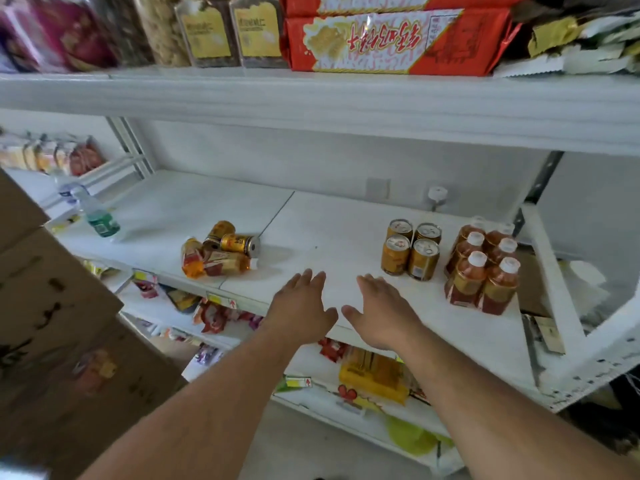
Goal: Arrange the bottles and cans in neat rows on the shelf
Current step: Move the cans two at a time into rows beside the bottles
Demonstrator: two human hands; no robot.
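On the white shelf (332, 237), several gold cans (412, 249) stand upright in a square block at the right. Beside them, further right, several brown tea bottles (483, 268) with white caps stand in two rows. Left of centre lies a loose heap: two gold cans (235, 240) on their sides and two tea bottles (214, 264) lying flat. A clear bottle with a green label (98, 216) lies tilted at the far left. My left hand (299, 311) and my right hand (382, 311) hover side by side over the shelf's front edge, fingers spread, holding nothing.
Brown cardboard boxes (52, 306) stand close at my left. The shelf above (311, 98) carries red biscuit packs (398, 43) and jars. Lower shelves hold snack packets (372, 375). A white upright post (550, 271) bounds the shelf on the right.
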